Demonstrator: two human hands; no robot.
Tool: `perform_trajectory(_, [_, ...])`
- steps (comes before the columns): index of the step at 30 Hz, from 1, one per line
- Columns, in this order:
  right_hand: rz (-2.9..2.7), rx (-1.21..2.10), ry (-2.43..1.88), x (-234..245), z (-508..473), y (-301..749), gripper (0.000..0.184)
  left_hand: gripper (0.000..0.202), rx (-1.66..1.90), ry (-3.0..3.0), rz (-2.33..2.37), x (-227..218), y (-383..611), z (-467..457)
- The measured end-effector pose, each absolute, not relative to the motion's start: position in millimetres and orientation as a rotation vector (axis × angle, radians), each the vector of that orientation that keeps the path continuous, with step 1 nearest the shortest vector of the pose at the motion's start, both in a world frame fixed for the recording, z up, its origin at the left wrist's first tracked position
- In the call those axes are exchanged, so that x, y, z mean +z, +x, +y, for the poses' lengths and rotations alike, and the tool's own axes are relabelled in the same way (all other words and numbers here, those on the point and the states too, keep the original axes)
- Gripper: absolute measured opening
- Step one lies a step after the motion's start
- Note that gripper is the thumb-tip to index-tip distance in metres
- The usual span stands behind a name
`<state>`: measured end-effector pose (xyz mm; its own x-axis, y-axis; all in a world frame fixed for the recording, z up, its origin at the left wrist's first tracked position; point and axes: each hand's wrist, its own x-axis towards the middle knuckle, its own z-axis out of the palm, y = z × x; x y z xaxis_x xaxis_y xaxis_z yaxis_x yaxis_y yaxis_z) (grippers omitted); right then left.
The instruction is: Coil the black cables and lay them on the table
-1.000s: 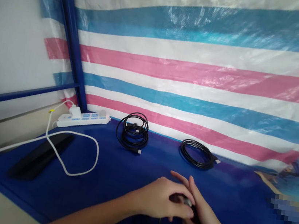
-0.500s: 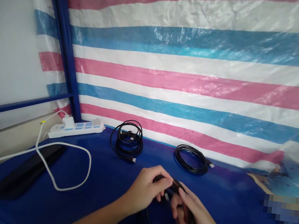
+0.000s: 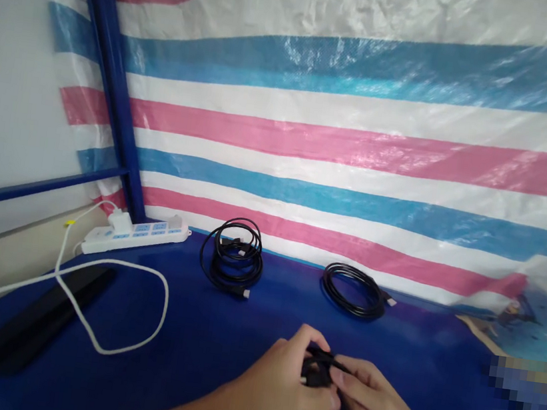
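Observation:
Close to the front of the blue surface, my left hand (image 3: 287,385) is closed around part of a black cable (image 3: 317,375), with a dark plug showing between thumb and fingers. My right hand (image 3: 367,400) pinches the same cable just to the right, thumb on top and the other fingers curled below. Most of this cable is hidden by my hands. Beyond them lie two more black cables: a loose coil (image 3: 236,271) with several plug ends at centre left, and a neater coil (image 3: 353,291) with one plug pointing right.
A white power strip (image 3: 137,238) with a plugged-in charger stands at the back left. Its white cord (image 3: 164,305) loops over a long black object (image 3: 37,318). Behind rises a striped plastic sheet (image 3: 312,143), beside a blue metal post (image 3: 113,76).
Both my hands have come lower in view. My left hand has moved right and its grip has opened wider around the cable; the plug now sits between the two hands.

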<state>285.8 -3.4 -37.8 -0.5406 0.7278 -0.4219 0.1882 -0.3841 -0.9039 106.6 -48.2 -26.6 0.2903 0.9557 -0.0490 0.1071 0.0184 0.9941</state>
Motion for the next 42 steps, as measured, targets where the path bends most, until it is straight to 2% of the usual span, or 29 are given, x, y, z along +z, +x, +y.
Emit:
perform_trajectory(2, [-1.501,2.0,-1.238,-38.3,-5.1,284.9,0.058,0.043,0.836,1.34,1.069,-24.4,108.7,-52.3])
perform_trajectory(5, [-1.488,1.99,-1.18,-35.9,-6.1,280.3,0.066,0.033,0.947,1.217,1.14,-22.5,110.6,-51.1])
perform_trajectory(12, [-1.204,1.972,-1.092,-34.4,-12.3,266.0,0.057,0.035,1.402,0.859,1.092,-26.3,99.2,-29.3])
perform_trajectory(19, [-1.141,1.94,-1.258,-44.5,-1.1,279.5,0.085,0.055,0.965,0.667,0.542,-19.4,89.8,-27.7])
perform_trajectory(21, [-1.187,1.96,-1.281,-43.8,4.2,289.8,0.085,0.061,0.881,0.657,0.46,-21.2,88.7,-27.2])
perform_trajectory(26, [-1.386,2.03,-1.35,-46.2,4.7,302.0,0.081,0.06,0.718,0.725,0.336,-35.5,90.2,-27.8])
perform_trajectory(30, [-1.632,2.111,-1.254,-46.9,-5.0,285.3,0.073,0.048,0.652,0.719,0.658,-30.8,100.6,-36.9])
perform_trajectory(35, [-1.463,1.98,-1.12,-45.0,-12.8,268.3,0.058,0.031,0.877,0.622,0.876,-8.7,100.8,-40.2])
perform_trajectory(38, [-1.327,2.044,-0.993,-53.4,-15.0,267.5,0.045,0.023,1.15,0.567,0.841,-0.7,94.8,-36.9])
perform_trajectory(42, [-1.548,2.109,-0.728,-64.2,-24.6,265.0,0.058,0.013,1.459,0.377,0.773,1.4,98.5,-33.3])
